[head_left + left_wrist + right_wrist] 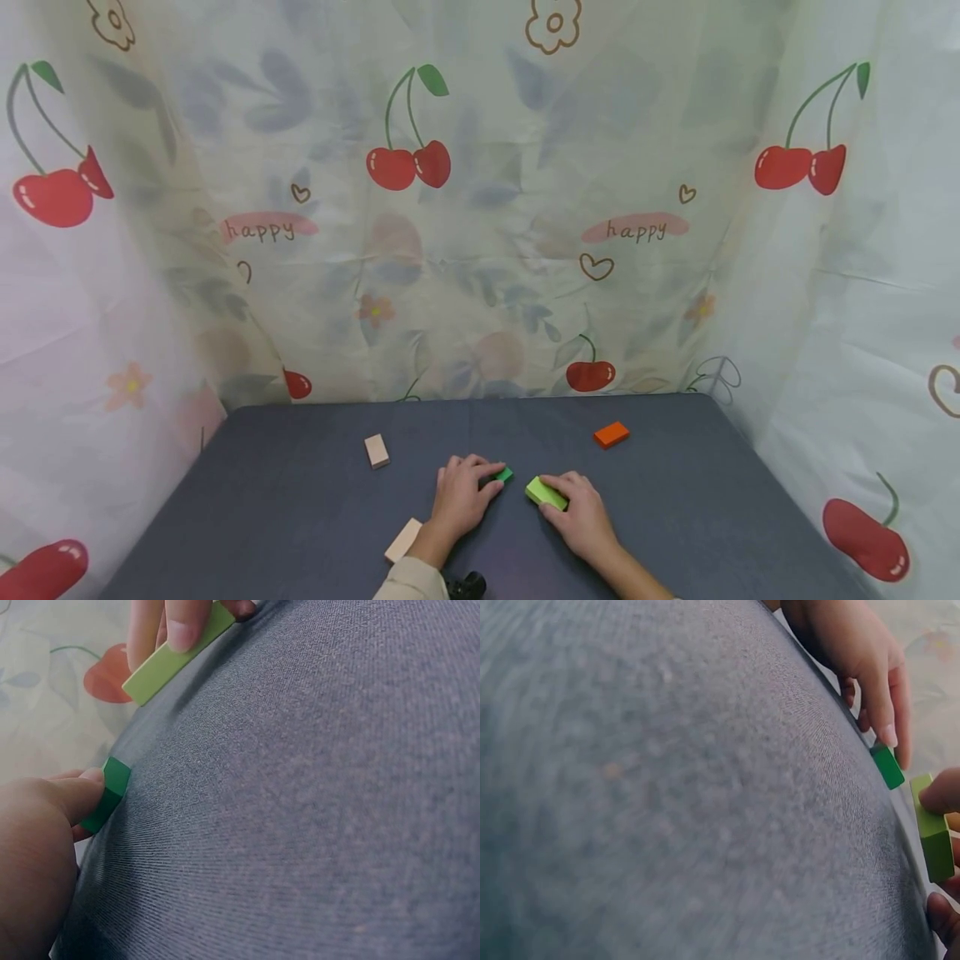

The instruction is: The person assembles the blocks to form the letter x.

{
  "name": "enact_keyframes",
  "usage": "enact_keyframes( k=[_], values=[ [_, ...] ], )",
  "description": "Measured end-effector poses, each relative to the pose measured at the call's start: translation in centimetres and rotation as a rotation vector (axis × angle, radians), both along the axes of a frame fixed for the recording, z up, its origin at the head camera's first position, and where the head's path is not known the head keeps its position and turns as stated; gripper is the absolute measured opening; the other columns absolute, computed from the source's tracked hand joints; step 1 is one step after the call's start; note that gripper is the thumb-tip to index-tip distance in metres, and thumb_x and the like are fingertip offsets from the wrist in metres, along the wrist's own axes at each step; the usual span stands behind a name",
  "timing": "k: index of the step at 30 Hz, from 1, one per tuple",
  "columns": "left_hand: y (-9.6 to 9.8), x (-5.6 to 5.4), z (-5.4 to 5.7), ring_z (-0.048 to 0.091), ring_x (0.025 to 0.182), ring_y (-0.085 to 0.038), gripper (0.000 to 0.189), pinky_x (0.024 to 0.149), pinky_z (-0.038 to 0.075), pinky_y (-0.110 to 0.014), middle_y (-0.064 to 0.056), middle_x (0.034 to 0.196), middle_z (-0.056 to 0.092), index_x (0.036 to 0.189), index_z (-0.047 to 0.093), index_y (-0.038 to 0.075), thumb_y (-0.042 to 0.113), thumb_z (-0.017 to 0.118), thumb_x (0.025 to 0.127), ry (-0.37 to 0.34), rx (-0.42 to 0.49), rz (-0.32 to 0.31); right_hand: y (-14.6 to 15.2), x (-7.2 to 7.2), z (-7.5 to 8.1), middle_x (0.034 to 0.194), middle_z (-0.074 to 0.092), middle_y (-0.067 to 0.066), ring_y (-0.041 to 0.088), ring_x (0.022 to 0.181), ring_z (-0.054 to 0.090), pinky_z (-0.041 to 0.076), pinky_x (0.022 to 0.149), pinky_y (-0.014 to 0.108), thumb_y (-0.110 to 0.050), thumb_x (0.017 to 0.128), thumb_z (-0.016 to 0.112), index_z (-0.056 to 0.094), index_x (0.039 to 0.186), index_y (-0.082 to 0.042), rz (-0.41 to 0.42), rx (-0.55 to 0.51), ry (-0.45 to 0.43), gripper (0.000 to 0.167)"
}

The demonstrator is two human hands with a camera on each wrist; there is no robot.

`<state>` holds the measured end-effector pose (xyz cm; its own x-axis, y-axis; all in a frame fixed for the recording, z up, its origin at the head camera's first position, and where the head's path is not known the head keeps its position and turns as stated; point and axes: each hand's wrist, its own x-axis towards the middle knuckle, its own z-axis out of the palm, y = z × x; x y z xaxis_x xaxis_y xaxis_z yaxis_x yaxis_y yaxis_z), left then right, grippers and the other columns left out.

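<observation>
Near the middle of the dark table, my left hand [461,493] pinches a small dark green block [505,475] between thumb and fingers; the hand hides part of the block. In the left wrist view the thumb presses one side of the green block [112,791]. My right hand [581,510] grips a light green block [546,493] just to the right of it, thumb on the near side and fingers over the far side. The right wrist view shows the light green block [932,832] and the dark green block [887,766] a short gap apart.
An orange block [611,435] lies at the back right of the table [300,500]. One pale wooden block [377,451] lies at the back left; another pale block [404,540] is beside my left wrist, partly covered. Patterned curtains [480,292] enclose the table's back and sides.
</observation>
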<state>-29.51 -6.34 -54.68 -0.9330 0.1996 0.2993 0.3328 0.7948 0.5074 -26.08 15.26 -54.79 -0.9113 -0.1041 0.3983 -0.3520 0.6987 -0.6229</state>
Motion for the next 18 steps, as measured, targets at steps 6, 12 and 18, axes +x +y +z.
enact_keyframes(
  k=[6,12,18],
  values=[
    [0.0,-0.1,0.0,0.047,0.092,-0.014,0.032,0.075,0.034,-0.037,0.01,0.105,0.061,0.121,0.071,0.029,0.035,0.07,0.09,-0.003,-0.02,0.001,-0.3,-0.3,-0.1,0.093,0.061,-0.006,0.014,0.087,0.055,0.045,0.074,0.034,-0.013,0.075,0.082,0.074,0.112,-0.012,-0.006,0.005,-0.004,0.037],
    [0.0,0.1,-0.1,0.047,0.093,-0.015,0.034,0.076,0.034,-0.038,0.009,0.106,0.061,0.123,0.07,0.029,0.034,0.07,0.09,-0.01,-0.031,-0.006,-0.8,-0.5,0.1,0.092,0.061,-0.005,0.016,0.086,0.055,0.044,0.073,0.035,-0.014,0.074,0.082,0.075,0.111,-0.011,-0.002,0.032,0.005,0.037],
    [-0.1,0.2,0.0,0.046,0.093,-0.014,0.035,0.076,0.034,-0.038,0.009,0.107,0.061,0.124,0.069,0.029,0.034,0.07,0.09,-0.006,-0.037,-0.014,-1.2,-0.8,0.2,0.093,0.061,-0.005,0.015,0.085,0.054,0.043,0.071,0.033,-0.015,0.076,0.082,0.074,0.112,-0.011,0.004,0.044,-0.013,0.037]
  ],
)
